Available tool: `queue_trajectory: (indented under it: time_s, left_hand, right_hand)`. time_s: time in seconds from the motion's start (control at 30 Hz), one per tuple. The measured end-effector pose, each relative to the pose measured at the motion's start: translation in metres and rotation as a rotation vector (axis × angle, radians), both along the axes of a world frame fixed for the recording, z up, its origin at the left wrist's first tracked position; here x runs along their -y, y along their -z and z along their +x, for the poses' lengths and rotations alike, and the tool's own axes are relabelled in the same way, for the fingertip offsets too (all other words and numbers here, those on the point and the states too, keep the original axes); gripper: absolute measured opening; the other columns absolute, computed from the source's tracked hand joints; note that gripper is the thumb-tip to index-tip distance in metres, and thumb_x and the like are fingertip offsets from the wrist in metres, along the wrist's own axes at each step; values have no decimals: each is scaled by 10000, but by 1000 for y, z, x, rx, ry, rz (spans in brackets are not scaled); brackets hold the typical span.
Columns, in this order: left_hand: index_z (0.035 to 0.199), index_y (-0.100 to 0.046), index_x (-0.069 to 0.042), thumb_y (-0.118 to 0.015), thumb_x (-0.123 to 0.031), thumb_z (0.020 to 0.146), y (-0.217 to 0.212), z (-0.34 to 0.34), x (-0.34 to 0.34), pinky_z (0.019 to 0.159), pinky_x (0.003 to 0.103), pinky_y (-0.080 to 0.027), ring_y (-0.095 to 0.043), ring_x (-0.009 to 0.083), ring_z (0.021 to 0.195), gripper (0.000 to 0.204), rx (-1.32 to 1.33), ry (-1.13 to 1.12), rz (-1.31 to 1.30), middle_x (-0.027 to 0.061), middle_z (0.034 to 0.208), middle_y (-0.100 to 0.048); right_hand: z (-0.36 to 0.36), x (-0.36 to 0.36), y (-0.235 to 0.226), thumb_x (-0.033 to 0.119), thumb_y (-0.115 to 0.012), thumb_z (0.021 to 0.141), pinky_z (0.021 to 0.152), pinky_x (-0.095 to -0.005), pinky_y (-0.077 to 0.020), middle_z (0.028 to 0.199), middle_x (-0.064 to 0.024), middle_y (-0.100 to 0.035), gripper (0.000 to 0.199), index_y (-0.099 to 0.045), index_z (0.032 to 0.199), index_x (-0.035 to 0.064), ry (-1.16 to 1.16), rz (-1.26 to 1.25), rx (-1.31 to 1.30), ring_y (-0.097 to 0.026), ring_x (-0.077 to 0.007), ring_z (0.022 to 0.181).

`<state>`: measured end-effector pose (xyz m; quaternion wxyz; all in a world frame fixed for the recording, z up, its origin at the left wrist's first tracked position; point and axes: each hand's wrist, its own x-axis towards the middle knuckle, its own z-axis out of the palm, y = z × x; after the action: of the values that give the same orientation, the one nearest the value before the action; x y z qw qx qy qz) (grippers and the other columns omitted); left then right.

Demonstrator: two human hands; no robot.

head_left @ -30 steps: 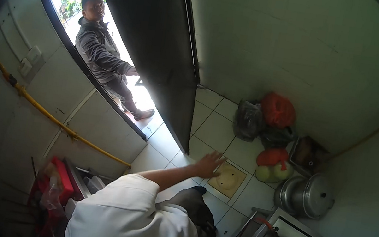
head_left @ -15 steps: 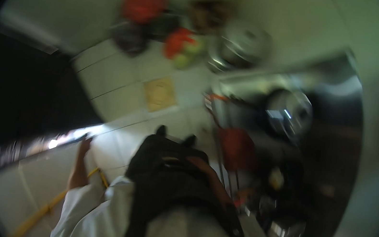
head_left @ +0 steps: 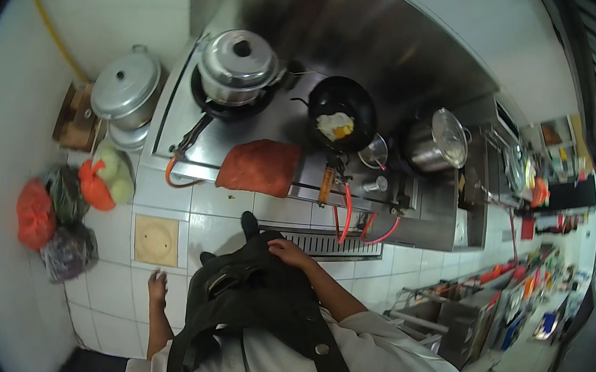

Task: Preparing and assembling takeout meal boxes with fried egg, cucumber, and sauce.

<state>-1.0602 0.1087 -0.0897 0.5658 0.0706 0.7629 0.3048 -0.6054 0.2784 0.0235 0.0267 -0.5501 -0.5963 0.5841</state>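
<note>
- the left hand [head_left: 158, 287], lower left of the frame, hangs beside the body over the tiled floor [head_left: 159, 197], fingers loosely spread, holding nothing.
- the right hand [head_left: 287, 251], centre of the frame, rests flat on the dark apron [head_left: 260, 295] at the waist, fingers loosely together; no object is gripped.
- both hands are well apart from the stove worktop [head_left: 272, 152], centre of the frame.
- risk: the black wok [head_left: 341, 116] holds a frying egg [head_left: 335, 125] with nobody tending it; the egg may burn.
- risk: the red cloth [head_left: 260, 166] lies on the front edge of the worktop, near the burners and above the orange hoses [head_left: 346, 212]; it may scorch or slide off.
- containers: a lidded steel pot [head_left: 240, 64] sits on the left burner; contents hidden.
- a second lidded pot [head_left: 437, 146] stands right of the wok; contents hidden.
- a lidded aluminium pot [head_left: 126, 90] stands left of the worktop; contents hidden.
- tied plastic bags [head_left: 62, 210], red, orange and dark, lie on the floor at left; contents unclear.
</note>
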Motion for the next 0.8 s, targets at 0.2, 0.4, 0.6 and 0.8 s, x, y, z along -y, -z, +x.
queue_trajectory:
  time_s: [0.2, 0.4, 0.6, 0.8]
  left_hand:
    - [1306, -460, -9, -695, -102, 796, -145, 56, -205, 629, 237, -445, -559, 93, 740, 570, 14, 284, 544, 29, 786, -602]
    - [1173, -502, 10, -574, -289, 904, -64, 53, -195, 623, 223, -434, -618, 161, 757, 408, 144, 208, 260, 46, 697, -536]
    - [1195, -543, -107, -531, -378, 893, -74, 175, -183, 847, 396, -437, -573, 212, 996, 405, 158, 478, 29, 71, 1052, -630]
    - [1191, -548, 21, -489, -319, 954, -109, 251, -229, 913, 329, -436, -558, 234, 1091, 418, 160, 706, 222, 148, 1177, -590]
  right_hand:
    - [112, 19, 24, 272, -618, 875, 672, -286, -495, 984, -16, -632, 318, -591, 1144, 105, 703, -346, -104, -625, -143, 847]
    - [220, -21, 49, 191, -637, 851, 536, -236, -467, 918, -27, -624, 293, -554, 1118, 102, 1109, -101, -293, -612, -122, 686]
    - [315, -91, 64, 81, -605, 820, 476, -256, -457, 788, -61, -621, 256, -560, 1057, -7, 1042, 22, -69, -605, -132, 596]
    - [303, -138, 29, 71, -596, 835, 501, -243, -486, 757, -80, -620, 207, -583, 1020, -21, 827, -146, -293, -619, -137, 580]
